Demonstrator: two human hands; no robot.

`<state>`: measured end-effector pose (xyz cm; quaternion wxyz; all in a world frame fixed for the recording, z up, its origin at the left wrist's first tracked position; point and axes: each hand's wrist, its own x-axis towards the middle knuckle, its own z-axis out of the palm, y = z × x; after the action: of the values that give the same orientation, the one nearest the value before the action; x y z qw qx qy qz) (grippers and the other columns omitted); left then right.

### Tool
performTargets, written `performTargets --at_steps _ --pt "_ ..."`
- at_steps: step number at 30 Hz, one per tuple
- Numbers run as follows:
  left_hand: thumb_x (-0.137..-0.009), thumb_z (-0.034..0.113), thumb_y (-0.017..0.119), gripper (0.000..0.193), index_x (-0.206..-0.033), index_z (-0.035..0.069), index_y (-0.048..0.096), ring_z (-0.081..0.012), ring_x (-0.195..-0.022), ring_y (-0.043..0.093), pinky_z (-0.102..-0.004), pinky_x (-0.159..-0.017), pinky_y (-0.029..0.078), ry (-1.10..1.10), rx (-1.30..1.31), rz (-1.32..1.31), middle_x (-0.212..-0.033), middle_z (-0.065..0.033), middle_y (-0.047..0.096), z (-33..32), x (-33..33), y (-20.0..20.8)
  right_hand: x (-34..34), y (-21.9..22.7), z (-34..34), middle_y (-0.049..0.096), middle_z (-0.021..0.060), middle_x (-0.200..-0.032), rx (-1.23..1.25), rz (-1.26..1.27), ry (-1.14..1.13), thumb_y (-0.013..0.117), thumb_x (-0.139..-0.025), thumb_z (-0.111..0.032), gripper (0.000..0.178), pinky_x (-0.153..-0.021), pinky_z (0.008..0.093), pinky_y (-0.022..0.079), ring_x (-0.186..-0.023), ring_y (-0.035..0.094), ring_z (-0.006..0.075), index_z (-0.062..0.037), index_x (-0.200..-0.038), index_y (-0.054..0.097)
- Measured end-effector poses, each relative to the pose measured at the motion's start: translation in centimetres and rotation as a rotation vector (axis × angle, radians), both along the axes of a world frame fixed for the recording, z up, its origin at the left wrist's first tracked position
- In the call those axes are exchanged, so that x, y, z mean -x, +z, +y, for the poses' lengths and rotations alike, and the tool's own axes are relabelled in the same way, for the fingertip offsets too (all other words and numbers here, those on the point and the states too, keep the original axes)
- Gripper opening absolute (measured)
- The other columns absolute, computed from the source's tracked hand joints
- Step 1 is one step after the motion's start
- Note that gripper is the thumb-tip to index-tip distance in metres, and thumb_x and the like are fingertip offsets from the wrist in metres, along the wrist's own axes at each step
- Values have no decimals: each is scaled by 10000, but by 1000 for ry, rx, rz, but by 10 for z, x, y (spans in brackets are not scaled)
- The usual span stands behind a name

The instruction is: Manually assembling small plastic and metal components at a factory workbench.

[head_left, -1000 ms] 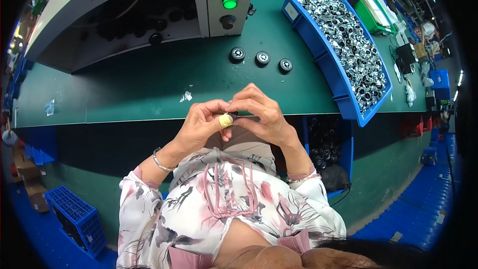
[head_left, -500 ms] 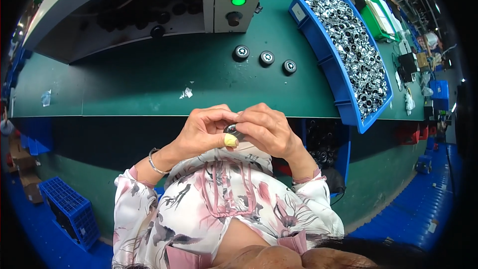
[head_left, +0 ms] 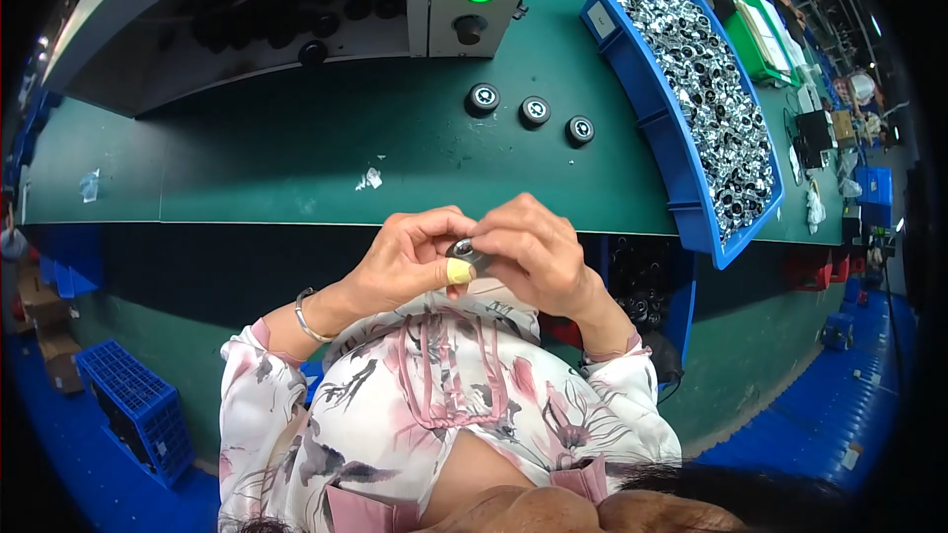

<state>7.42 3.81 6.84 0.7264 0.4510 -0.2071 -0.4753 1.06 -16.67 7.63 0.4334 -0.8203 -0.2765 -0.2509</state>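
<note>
Just in front of the table edge, my two hands meet around a small dark round part with a shiny ring on top [head_left: 464,251]. My left hand [head_left: 410,255] grips it between thumb and fingers; a yellow wrap covers the thumb tip. The bent fingers of my right hand [head_left: 538,252] close on its right side and hide part of it. Beyond my hands, three black round caps with pale emblems on top stand in a slanting row: a left one [head_left: 483,99], a middle one [head_left: 534,112] and a right one [head_left: 581,129].
A long blue bin [head_left: 657,133] heaped with small shiny parts overhangs the green table's [head_left: 267,173] front edge at right. A machine housing [head_left: 459,0] with a lit green button stands at the back left. Below the table, another blue bin [head_left: 681,286] holds dark parts.
The round part has tilted a little, so more of its shiny ring shows. My right hand has risen slightly. The view has shifted a little; the caps stay in place.
</note>
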Motion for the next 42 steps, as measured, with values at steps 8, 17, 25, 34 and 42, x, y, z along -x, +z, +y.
performTargets --at_steps 8,17,25,34,42 --pt "-916 285 713 502 -1315 29 549 -102 -919 529 -254 -863 459 342 181 219 -1074 -21 570 -26 24 -6 11 -18 19 502 153 -1199 -251 189 -251 877 -658 -140 684 -931 402 472 -1082 531 272 -15 -1254 565" --pt "-971 285 643 427 -1275 -6 572 -84 -941 586 -282 -898 482 186 174 295 -1081 -19 627 -24 23 -16 13 -22 11 579 118 -1051 -145 -2 -373 856 -631 -159 474 -821 399 493 -966 551 289 -40 -1057 686" --pt "-971 360 630 461 -1215 -29 591 -92 -919 590 -276 -835 492 179 139 232 -1059 -34 625 -28 26 -14 20 -27 16 617 121 -1005 -270 97 -322 863 -662 -209 476 -831 380 492 -950 577 282 -13 -1059 689" --pt "-959 423 632 521 -1226 -20 570 -105 -925 587 -285 -838 497 108 116 291 -1043 -32 614 -27 22 -29 23 -11 15 630 112 -974 -275 216 -309 873 -636 -196 485 -797 388 501 -939 581 278 -17 -1053 703" --pt "-978 327 629 426 -1216 -23 584 -104 -899 608 -271 -819 516 135 129 293 -1008 -38 641 -37 32 -12 27 -38 7 627 112 -1028 -341 130 -286 862 -649 -145 493 -850 374 487 -983 577 270 3 -1087 691"
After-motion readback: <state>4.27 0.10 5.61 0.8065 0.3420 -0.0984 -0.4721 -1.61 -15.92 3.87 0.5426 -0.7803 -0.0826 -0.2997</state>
